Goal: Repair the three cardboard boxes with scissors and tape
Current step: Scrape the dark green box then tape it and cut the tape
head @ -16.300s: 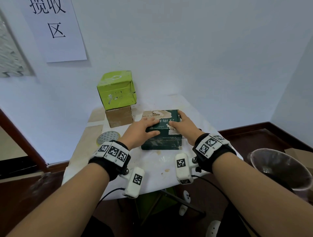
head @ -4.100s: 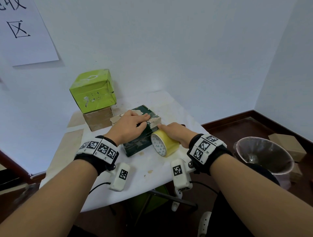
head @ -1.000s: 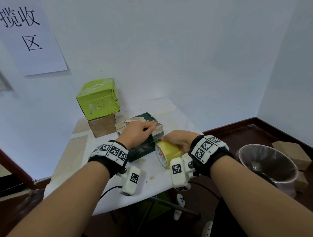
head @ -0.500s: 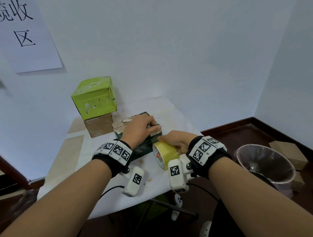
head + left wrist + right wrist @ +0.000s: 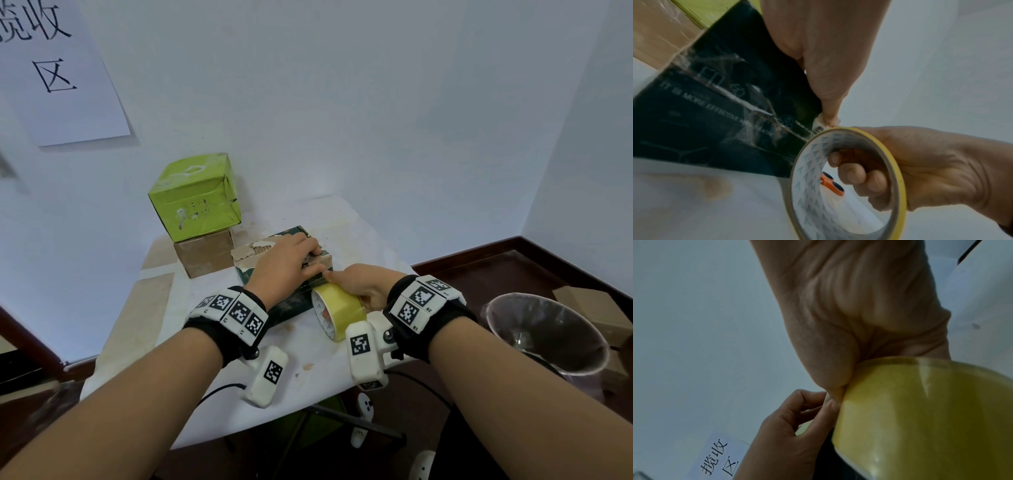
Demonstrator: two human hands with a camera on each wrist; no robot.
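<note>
Head view: my right hand (image 5: 363,284), fingers thru the core, has brought the tape roll (image 5: 337,310) up tight vs the near-right corner of the dark green box (image 5: 291,298), closer than a sec ago. My left hand (image 5: 287,267) hasn't left the torn top and pinches at the roll's edge. Prob means the strip's just being started; green box (image 5: 195,197) on brown box (image 5: 205,251), far left, not done yet. White counter (image 5: 191,318) stained, white walls, paper sign (image 5: 58,68), bin (image 5: 548,332) at right.

Left wrist view: orange scissors (image 5: 831,182) seen thru the roll.

Right wrist view: roll fills the frame.
</note>
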